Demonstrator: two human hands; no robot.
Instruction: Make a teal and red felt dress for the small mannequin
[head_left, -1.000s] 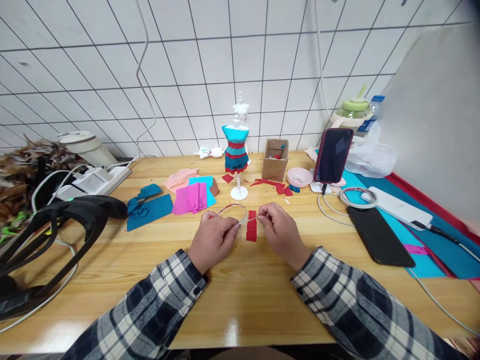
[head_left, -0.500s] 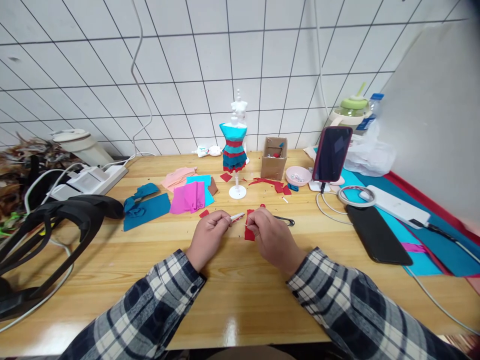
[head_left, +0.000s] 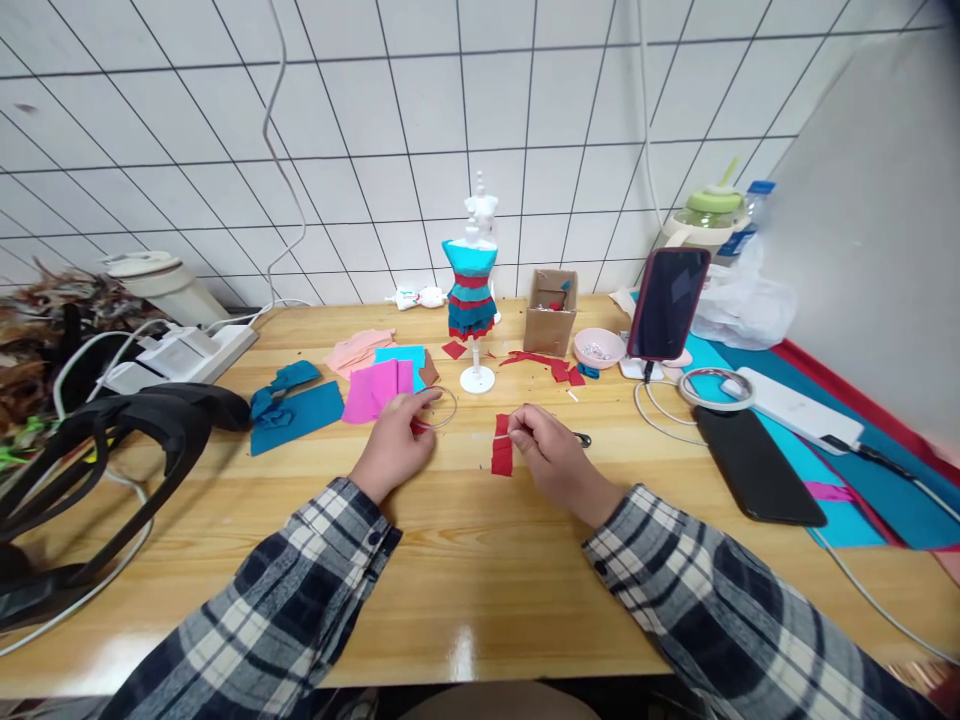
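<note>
My left hand (head_left: 394,447) has its fingers around the left side of a thin pale ring (head_left: 454,410), which looks like a narrow roll of tape. The hand hides part of the ring. With thumb and forefinger closed, my right hand (head_left: 553,455) pinches the end of a narrow white strip (head_left: 501,436). That strip crosses a small red cloth piece (head_left: 502,462) lying on the table. Behind my right hand, the end of a black tool (head_left: 583,439) pokes out; the rest is hidden.
A small dress form (head_left: 471,290) in a blue and red tiered dress stands at the back. Beside it are a cardboard box (head_left: 547,330) and a pink bowl (head_left: 600,347). Folded cloths (head_left: 375,390) lie left; a black phone (head_left: 757,470) lies right. A black headset (head_left: 165,440) sits far left.
My left hand has moved left and away from the red piece, and the ring now shows its round face. My right hand has shifted slightly right, baring the white strip.
</note>
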